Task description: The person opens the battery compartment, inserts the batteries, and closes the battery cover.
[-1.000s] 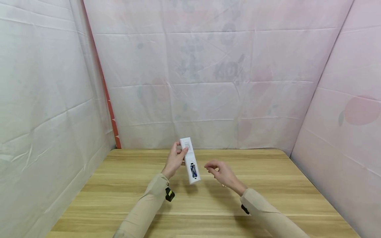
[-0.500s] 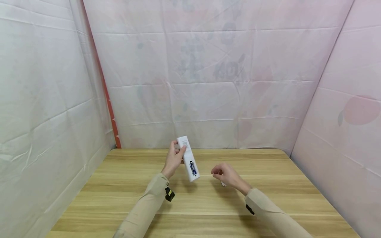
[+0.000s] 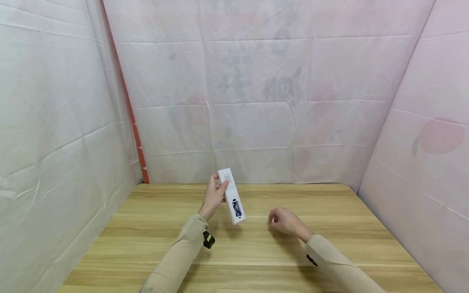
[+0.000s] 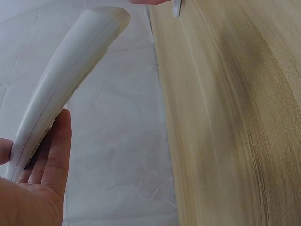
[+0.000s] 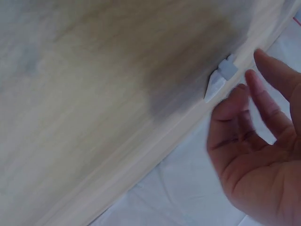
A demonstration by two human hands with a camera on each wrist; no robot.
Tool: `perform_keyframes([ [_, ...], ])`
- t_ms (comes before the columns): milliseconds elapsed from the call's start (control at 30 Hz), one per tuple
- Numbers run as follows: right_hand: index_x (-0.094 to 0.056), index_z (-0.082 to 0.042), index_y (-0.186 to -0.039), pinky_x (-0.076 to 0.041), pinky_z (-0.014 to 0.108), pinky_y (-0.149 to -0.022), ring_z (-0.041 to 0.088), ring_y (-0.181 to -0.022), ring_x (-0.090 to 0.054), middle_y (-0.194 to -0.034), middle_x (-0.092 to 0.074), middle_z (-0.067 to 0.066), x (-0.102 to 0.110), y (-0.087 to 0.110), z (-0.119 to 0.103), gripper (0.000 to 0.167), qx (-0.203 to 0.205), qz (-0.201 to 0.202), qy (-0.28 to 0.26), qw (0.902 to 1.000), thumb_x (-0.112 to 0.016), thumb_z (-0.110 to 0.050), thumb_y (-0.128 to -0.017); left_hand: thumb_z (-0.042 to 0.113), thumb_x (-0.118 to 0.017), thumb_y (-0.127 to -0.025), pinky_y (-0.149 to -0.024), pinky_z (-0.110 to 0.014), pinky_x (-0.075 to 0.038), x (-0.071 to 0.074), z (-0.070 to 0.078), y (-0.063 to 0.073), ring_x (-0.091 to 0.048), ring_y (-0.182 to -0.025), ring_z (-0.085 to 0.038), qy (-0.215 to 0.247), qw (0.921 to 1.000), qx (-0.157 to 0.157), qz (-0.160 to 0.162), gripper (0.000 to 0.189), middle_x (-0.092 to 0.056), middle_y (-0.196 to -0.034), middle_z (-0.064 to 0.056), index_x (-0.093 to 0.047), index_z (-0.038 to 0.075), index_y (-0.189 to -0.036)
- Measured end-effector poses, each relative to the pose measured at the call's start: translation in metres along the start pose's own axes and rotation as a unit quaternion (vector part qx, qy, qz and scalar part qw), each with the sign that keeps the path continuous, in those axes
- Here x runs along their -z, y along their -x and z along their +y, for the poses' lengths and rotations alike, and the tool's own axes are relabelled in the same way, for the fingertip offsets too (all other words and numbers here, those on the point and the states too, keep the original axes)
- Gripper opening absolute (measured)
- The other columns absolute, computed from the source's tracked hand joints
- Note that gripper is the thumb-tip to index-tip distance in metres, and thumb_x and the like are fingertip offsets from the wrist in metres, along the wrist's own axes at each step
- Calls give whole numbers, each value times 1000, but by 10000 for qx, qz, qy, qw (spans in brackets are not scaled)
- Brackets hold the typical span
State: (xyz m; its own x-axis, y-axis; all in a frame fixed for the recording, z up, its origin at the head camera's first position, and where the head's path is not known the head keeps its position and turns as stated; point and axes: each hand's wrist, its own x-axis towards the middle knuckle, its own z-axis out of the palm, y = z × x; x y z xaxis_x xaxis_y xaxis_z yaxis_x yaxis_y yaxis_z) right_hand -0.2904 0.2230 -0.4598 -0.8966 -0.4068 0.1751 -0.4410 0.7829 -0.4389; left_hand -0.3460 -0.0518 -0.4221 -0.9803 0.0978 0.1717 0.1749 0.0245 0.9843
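A white remote control (image 3: pixel 231 193) is held tilted above the table by my left hand (image 3: pixel 212 198), the thumb over its back and the fingers round its side. Its battery compartment faces up, uncovered, with dark blue batteries (image 3: pixel 237 208) inside. Seen edge-on in the left wrist view, the remote (image 4: pixel 61 84) lies between thumb and fingers. My right hand (image 3: pixel 288 222) hovers low over the table, fingers loosely bent and thumb apart, holding nothing. Just beyond its fingertips in the right wrist view lies a small white battery cover (image 5: pixel 218 81); in the head view the hand hides most of it.
A wood-grain table (image 3: pixel 165 252) spreads under both hands. Pale printed cloth hangs behind it (image 3: pixel 256 122) and on both sides, close to the table's edges. Each wrist wears a small black device, such as the one on the left sleeve (image 3: pixel 209 239).
My right hand has moved away from the remote, rightward and down toward the battery cover. The left hand shifted the remote slightly left and keeps hold of it.
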Motion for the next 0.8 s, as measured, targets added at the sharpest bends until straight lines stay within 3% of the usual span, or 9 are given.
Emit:
perform_keyframes([
  [467, -68, -6, -75, -45, 20, -56, 7, -64, -50, -71, -63, 0, -4, 6, 4, 12, -152, -328, -94, 9993, -75, 2, -80, 27, -51, -103, -65, -39, -60, 1, 2, -4, -67, -70, -18, 301, 9988, -102, 364, 39, -66, -96, -20, -37, 10, -136],
  [800, -70, -2, -71, -46, 18, -48, 5, -56, -51, -67, -66, 5, 0, 8, 2, 14, -112, -260, -171, 9995, -72, 9, -79, 28, -50, -103, -69, -39, -60, 1, 3, -2, -68, -76, -19, 460, 9984, 0, 314, 41, -65, -103, -21, -36, 12, -138],
])
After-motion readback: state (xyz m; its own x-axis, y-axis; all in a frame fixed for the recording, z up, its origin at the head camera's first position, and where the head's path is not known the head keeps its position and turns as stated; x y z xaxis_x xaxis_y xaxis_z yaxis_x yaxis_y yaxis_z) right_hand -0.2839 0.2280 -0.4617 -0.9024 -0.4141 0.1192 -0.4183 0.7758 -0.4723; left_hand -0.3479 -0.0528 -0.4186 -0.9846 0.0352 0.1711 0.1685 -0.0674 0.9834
